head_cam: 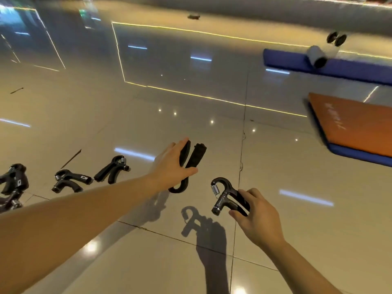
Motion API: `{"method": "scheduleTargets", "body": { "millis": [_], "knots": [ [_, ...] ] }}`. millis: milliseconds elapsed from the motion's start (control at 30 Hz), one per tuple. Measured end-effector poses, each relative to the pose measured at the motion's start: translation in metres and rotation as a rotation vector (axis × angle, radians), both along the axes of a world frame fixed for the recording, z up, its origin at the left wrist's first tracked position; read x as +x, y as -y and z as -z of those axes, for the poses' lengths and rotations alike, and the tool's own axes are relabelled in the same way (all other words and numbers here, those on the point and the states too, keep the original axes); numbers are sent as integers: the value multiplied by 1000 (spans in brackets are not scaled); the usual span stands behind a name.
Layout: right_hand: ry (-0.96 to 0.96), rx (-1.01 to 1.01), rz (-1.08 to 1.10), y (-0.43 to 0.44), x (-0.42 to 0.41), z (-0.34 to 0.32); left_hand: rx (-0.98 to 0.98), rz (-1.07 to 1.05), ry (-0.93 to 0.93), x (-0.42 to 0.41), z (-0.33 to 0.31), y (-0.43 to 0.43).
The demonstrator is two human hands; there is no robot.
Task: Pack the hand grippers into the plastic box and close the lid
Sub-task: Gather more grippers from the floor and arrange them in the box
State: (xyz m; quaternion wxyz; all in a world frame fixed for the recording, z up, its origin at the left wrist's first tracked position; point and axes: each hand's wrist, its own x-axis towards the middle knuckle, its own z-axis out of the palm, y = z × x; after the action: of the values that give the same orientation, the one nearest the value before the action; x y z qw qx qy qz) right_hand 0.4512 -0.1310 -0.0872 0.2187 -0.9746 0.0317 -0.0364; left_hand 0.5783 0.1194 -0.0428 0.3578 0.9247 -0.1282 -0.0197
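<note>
My left hand (pixel 172 164) grips one black hand gripper (pixel 192 160) by a handle, its loop end hanging down above the floor. My right hand (pixel 253 213) holds a second black hand gripper (pixel 224 195) by its handles, with the spring and loop pointing up and left. More black hand grippers lie on the floor to the left: one (pixel 112 169), another (pixel 71 180), and a small heap (pixel 12 185) at the left edge. No plastic box is in view.
The floor (pixel 148 251) is glossy beige tile with light reflections. An orange mat (pixel 358 124) with a blue edge lies at the right. Farther back are a blue mat (pixel 286 60), a grey roller (pixel 317 55) and a black dumbbell (pixel 336 38).
</note>
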Motion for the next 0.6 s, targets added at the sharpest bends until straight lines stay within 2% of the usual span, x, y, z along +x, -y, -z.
{"method": "scheduleTargets", "body": {
  "millis": [200,300,433,600],
  "knots": [
    [114,-7,-17,38,-80,-108,-135,129,109,-78,-121,62],
    [129,-18,-34,61,-132,-153,-115,154,173,-131,-167,93],
    [144,-48,-68,89,-213,-195,-138,169,190,-213,-210,132],
    [161,-66,-95,124,-311,-232,-75,215,261,-314,-239,183]
  ]
}}
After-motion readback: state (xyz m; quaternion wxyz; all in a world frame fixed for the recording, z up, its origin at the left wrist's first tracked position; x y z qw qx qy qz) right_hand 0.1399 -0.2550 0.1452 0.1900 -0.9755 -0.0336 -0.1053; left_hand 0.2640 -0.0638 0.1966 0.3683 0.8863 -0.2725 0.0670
